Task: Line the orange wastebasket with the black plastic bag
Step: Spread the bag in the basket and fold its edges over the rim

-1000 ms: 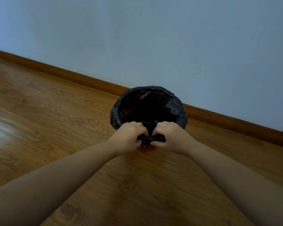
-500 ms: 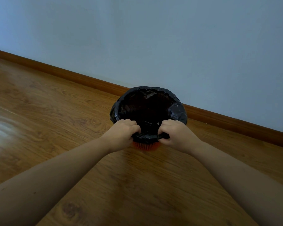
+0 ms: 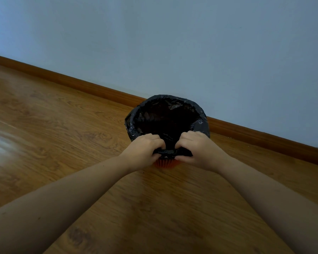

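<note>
Lining is near complete in the head view: black plastic bag [image 3: 168,123] sits inside the orange wastebasket [image 3: 166,163], which stands on the wood floor [image 3: 62,134] against the baseboard. Crinkled glossy film is cuffed over the round rim. Left hand [image 3: 145,151] and right hand [image 3: 195,149] are each pinched on the near cuff; only ribbed orange plastic below shows. Remaining, by my judgement: seating that near edge.

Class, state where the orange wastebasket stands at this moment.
In the head view, the orange wastebasket stands on the wooden floor right of centre, close to the baseboard, mostly hidden by the black plastic bag.
</note>
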The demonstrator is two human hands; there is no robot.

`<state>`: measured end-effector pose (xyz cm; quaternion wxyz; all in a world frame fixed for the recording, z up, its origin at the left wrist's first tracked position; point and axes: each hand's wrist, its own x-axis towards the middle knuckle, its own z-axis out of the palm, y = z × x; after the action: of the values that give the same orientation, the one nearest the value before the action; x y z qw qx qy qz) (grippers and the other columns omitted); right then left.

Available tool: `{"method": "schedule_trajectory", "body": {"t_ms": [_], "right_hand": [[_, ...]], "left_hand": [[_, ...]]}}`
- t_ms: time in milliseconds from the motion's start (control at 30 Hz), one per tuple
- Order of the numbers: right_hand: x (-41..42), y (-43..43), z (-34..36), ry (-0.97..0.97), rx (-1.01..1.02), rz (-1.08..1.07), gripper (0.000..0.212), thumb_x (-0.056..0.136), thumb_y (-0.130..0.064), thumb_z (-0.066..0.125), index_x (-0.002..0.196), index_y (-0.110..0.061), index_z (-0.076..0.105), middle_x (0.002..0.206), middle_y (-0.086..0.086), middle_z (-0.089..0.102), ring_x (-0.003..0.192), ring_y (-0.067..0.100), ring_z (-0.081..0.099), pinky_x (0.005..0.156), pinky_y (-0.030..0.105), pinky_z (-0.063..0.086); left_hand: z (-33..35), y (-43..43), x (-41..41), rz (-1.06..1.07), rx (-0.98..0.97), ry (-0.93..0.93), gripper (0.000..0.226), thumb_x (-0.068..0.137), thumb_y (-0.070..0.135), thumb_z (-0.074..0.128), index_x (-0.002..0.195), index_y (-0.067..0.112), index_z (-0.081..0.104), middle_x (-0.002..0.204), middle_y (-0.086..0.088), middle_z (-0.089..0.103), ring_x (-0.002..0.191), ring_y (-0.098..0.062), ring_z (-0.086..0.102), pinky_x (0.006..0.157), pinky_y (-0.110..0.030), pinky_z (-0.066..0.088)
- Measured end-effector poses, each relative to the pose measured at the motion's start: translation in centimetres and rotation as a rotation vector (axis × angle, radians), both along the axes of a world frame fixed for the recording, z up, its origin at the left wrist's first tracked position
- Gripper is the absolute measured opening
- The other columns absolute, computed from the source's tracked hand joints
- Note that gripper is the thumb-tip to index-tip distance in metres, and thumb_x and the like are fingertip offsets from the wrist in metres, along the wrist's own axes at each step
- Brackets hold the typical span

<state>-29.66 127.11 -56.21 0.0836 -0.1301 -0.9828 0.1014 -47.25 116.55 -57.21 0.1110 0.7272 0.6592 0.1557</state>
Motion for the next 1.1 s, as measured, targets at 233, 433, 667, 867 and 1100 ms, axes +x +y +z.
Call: {"method": "schedule_trajectory", "body": {"t_ms": [233, 433, 667, 867, 1100], "right_hand": [[0.5, 0.8, -0.1, 0.017, -0.008, -0.070, 0.013, 0.080, -0.022, 0.067, 0.088, -0.013, 0.063, 0.089, 0.005, 0.061, 0.083, 0.022, 0.055, 0.074, 0.035, 0.046], [-0.6, 0.4, -0.8, 0.027, -0.037, -0.099, 0.014, 0.080, -0.022, 0.067, 0.087, -0.011, 0.061, 0.088, 0.006, 0.060, 0.083, 0.021, 0.053, 0.074, 0.034, 0.044], [-1.3, -0.5, -1.3, 0.078, -0.049, -0.150, 0.018, 0.079, -0.024, 0.067, 0.089, -0.010, 0.061, 0.086, 0.006, 0.059, 0.081, 0.021, 0.052, 0.072, 0.031, 0.040], [-0.6, 0.0, -0.8, 0.078, -0.071, -0.105, 0.023, 0.076, -0.031, 0.071, 0.090, -0.015, 0.062, 0.087, 0.001, 0.058, 0.081, 0.016, 0.050, 0.075, 0.029, 0.037], [0.7, 1.4, -0.2, 0.084, -0.103, -0.094, 0.017, 0.076, -0.027, 0.071, 0.088, -0.017, 0.064, 0.087, 0.000, 0.060, 0.082, 0.018, 0.054, 0.076, 0.037, 0.045]], "left_hand": [[-0.1, -0.1, -1.8, 0.044, -0.011, -0.005, 0.019, 0.076, 0.000, 0.056, 0.093, 0.009, 0.058, 0.094, -0.008, 0.060, 0.091, -0.023, 0.051, 0.078, -0.030, 0.041], [-0.1, 0.1, -1.8, 0.104, -0.012, -0.083, 0.019, 0.070, 0.014, 0.066, 0.086, 0.015, 0.055, 0.087, -0.002, 0.058, 0.083, -0.019, 0.051, 0.074, -0.030, 0.042], [-0.2, 0.7, 0.3, 0.056, 0.031, -0.068, 0.019, 0.075, 0.018, 0.065, 0.092, 0.015, 0.057, 0.091, -0.004, 0.058, 0.084, -0.020, 0.050, 0.076, -0.034, 0.042], [-0.3, 0.6, 0.2, 0.059, -0.011, -0.079, 0.021, 0.073, -0.001, 0.057, 0.091, 0.010, 0.058, 0.092, -0.009, 0.059, 0.089, -0.025, 0.053, 0.076, -0.036, 0.043], [-0.3, 0.3, -1.2, 0.098, -0.035, -0.112, 0.021, 0.073, -0.001, 0.058, 0.088, 0.012, 0.060, 0.091, -0.003, 0.060, 0.089, -0.021, 0.054, 0.079, -0.034, 0.043]]}}
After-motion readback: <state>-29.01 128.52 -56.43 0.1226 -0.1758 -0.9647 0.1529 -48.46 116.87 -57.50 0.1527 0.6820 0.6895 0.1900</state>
